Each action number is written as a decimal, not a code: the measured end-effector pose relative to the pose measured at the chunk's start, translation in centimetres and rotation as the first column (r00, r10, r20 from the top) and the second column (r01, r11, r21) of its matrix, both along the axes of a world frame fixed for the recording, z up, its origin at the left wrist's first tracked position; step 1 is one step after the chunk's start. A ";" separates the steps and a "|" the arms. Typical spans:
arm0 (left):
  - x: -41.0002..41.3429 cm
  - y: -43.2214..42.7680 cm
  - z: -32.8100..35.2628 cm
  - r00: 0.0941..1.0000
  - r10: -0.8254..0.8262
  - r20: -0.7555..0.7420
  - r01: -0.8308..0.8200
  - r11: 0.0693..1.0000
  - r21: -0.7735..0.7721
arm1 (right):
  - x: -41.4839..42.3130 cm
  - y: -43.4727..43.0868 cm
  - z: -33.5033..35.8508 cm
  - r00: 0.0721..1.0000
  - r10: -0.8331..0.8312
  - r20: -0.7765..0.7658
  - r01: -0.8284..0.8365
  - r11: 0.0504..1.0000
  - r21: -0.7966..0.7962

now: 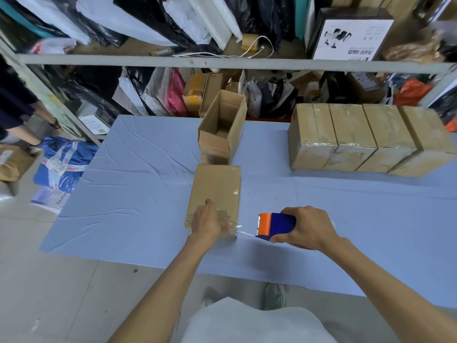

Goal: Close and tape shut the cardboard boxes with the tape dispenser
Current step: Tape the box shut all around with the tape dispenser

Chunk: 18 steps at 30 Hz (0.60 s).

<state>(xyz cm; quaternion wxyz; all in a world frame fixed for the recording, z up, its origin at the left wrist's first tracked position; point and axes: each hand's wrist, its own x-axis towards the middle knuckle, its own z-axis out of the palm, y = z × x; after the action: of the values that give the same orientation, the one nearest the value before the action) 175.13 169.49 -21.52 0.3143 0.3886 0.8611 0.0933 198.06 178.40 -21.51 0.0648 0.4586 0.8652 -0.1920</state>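
Now | my left hand (206,220) pressed flat on closed brown cardboard box (215,189), mid blue-covered table (128,194) | my right hand (306,227) gripped blue-and-orange tape dispenser (275,225) just beside | risk: clear tape strand (243,233) could twist, self-stick if pulled askew.

Left hand (206,219) presses the closed cardboard box (217,186); right hand (306,227) grips the tape dispenser (275,225) just beside it, clear tape (243,234) stretched between dispenser and box.

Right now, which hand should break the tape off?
Probably the right hand: it grips the dispenser, and the tape runs from it to the box. The left hand rests on that box, steadying it.
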 end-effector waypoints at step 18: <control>-0.7 2.1 -0.9 0.987 -0.033 -0.156 0.029 0.999 -0.027 | 0.2 0.5 -0.2 1.000 0.013 -0.015 -0.014 1.000 -0.015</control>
<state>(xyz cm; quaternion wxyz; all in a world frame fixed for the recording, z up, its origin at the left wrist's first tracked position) 174.41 171.57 -22.37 0.2518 0.4042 0.8781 0.0470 198.22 178.85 -21.71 0.0632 0.4508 0.8673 -0.2013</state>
